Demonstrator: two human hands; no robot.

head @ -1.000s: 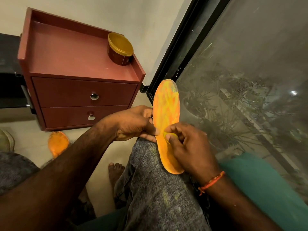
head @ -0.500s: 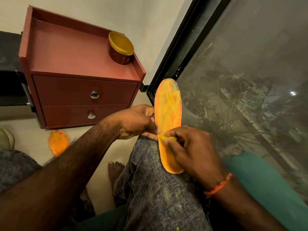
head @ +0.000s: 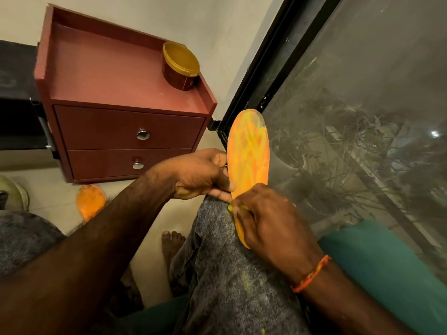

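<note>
An orange shoe insole (head: 249, 153), streaked with yellow glue, stands on my right knee with its toe end up. My left hand (head: 200, 175) grips its left edge at mid-length, thumb on the front face. My right hand (head: 268, 221) covers the insole's lower half, its curled fingers pressed on the smeared surface; yellow glue shows at the fingertips. Whether it holds a small tool I cannot tell. A second orange insole (head: 90, 201) lies on the floor at the left.
A dark red two-drawer cabinet (head: 116, 112) stands against the wall, with a round tin with a yellow lid (head: 180, 66) on its top right corner. A black-framed mesh window (head: 350, 117) fills the right. A teal cushion (head: 387, 274) lies beside my right arm.
My right hand has slid from the insole's middle down and toward its left edge, spreading the glue. The left hand keeps its grip.
</note>
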